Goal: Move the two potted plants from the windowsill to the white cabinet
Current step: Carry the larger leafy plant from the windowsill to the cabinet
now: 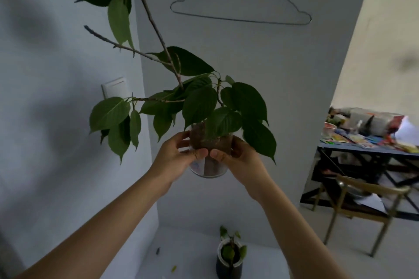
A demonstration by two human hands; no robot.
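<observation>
A tall leafy plant in a clear pot [209,166] is held up in the air in front of the white wall. My left hand [175,156] grips the pot's left side and my right hand [237,157] grips its right side, thumbs nearly touching in front. The long bare branches and dark green leaves spread up and to the left. Below, a small plant in a dark pot with a white rim [230,258] stands on the white cabinet top [181,253].
A wire hanger [241,0] hangs on the wall above. A light switch [113,87] is on the left wall. At the right, a doorway shows a wooden chair [362,206] and a cluttered dark table [367,149]. Small leaf bits lie on the cabinet.
</observation>
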